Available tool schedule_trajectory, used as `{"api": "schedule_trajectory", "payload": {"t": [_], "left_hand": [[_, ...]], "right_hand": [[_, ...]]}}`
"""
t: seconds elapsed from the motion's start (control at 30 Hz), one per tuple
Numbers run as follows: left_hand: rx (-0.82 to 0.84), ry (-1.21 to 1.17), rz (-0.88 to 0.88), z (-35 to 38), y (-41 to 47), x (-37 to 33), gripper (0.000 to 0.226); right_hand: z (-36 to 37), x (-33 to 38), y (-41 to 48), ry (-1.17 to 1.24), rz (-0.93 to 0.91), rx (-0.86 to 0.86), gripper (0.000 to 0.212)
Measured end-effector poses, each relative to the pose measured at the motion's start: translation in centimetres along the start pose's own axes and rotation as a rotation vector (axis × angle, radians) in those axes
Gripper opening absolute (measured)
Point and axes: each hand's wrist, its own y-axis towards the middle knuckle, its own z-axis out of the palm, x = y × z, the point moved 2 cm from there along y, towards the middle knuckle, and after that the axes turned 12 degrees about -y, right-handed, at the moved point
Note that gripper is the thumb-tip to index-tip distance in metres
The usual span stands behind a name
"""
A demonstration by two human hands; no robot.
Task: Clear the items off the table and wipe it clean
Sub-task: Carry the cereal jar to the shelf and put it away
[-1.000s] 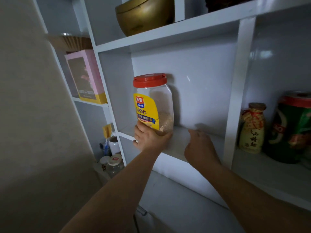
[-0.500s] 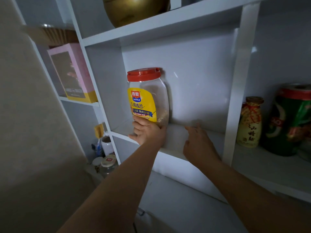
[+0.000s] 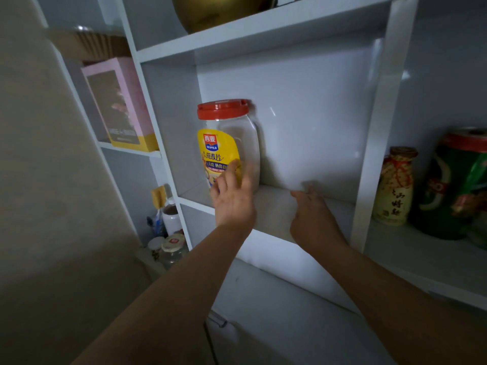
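A clear plastic oats jar (image 3: 227,127) with a red lid and yellow label stands upright at the left of a white shelf compartment (image 3: 274,206). My left hand (image 3: 233,198) is in front of the jar's lower part, fingers fairly straight and touching the label; the hand is blurred. My right hand (image 3: 312,217) rests on the shelf board to the right of the jar, apart from it, holding nothing. No table is in view.
A gold bowl (image 3: 221,11) sits on the shelf above. A pink and yellow box (image 3: 118,104) stands in the left bay, with a white cup (image 3: 171,217) and small jars (image 3: 172,248) below. To the right are a ceramic bottle (image 3: 395,185) and a green tin (image 3: 458,185).
My left hand gripped the jar's base from below and set it deeper on the shelf; now its fingers have opened against the label. My right hand stayed on the shelf board.
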Motion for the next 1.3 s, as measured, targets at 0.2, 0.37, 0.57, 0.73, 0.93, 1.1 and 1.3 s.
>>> {"api": "schedule_trajectory", "payload": {"t": [0.2, 0.37, 0.57, 0.73, 0.93, 1.1, 1.3], "left_hand": [[0.409, 0.258, 0.307, -1.6, 1.7, 0.7, 0.066], [0.463, 0.336, 0.245, -0.8, 2.9, 0.8, 0.067], [0.511, 0.333, 0.156, 0.3, 3.3, 0.8, 0.06], [0.442, 0.226, 0.129, -0.7, 3.1, 0.4, 0.058], [0.368, 0.168, 0.103, -4.0, 1.5, -1.1, 0.055], [0.341, 0.245, 0.015, -8.3, -0.9, -2.3, 0.049], [0.336, 0.343, -0.162, -14.1, -6.0, -3.1, 0.043]], "right_hand": [[-0.4, 0.1, -0.2, 0.014, 0.02, -0.003, 0.065], [-0.3, 0.0, -0.4, 0.017, 0.009, -0.006, 0.065], [0.0, -0.1, -0.1, 0.01, 0.007, 0.008, 0.065], [0.0, 0.2, 0.0, 0.011, 0.001, 0.003, 0.065], [-1.0, 0.7, -0.9, -0.031, -0.208, -0.056, 0.041], [-1.0, 0.4, -1.4, 0.051, -0.34, -0.077, 0.032], [-2.4, 1.6, -4.9, 0.203, -0.418, 0.009, 0.036]]}}
